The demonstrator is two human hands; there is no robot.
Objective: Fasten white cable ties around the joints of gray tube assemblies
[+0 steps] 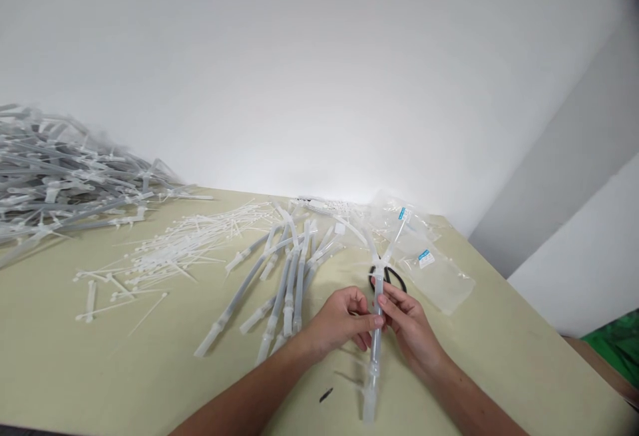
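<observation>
A translucent Y-shaped tube [378, 343] stands nearly upright in the view between my hands, its two branches spreading at the top. My right hand [412, 326] grips its stem below the fork, thumb in front. My left hand [344, 319] is at the stem from the other side, thumb tip against it and fingers curled; their tips are partly hidden. White cable ties are around the tube near the fork and lower down, with thin tails sticking out. Behind the stem lie black-handled scissors [397, 278], partly covered by the tube and my right hand.
Several similar tubes [242, 295] lie left of my hands. Farther left are loose white cable ties [174, 246] and a large heap of tubes [74, 176]. Clear plastic bags [444, 283] with blue labels lie right. A small dark object [326, 395] rests on the table [164, 383].
</observation>
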